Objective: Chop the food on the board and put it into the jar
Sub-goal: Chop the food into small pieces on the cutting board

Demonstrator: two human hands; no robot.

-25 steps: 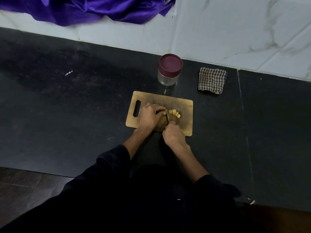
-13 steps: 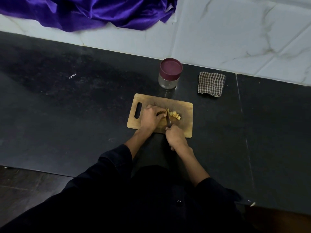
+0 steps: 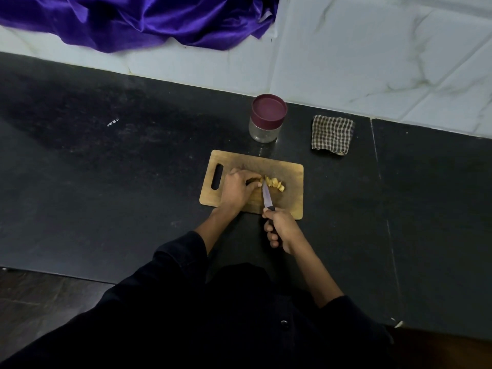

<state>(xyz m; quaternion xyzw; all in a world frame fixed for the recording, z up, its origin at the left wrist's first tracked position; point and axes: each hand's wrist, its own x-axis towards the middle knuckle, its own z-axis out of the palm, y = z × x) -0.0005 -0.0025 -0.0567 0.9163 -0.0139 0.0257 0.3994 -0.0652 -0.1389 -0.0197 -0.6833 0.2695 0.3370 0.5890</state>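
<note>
A wooden chopping board [image 3: 290, 179] with a handle slot lies on the black counter. Yellow chopped pieces of food [image 3: 275, 183] sit near its middle. My left hand [image 3: 238, 187] rests on the board with curled fingers holding the uncut end of the food, mostly hidden under the fingers. My right hand [image 3: 282, 229] grips the black handle of a knife [image 3: 266, 195], whose blade points away from me and meets the food beside my left fingertips. A glass jar [image 3: 265, 129] with a maroon lid on stands just behind the board.
A folded checked cloth [image 3: 332, 135] lies right of the jar. The black counter [image 3: 106, 182] stretches wide to the left and right. A white marble wall [image 3: 372, 54] runs along the back, with purple fabric [image 3: 149, 20] draped at top left.
My right hand has drawn back toward me, pulling the knife so more of the blade shows. My left hand stays on the food. The camera has tilted slightly.
</note>
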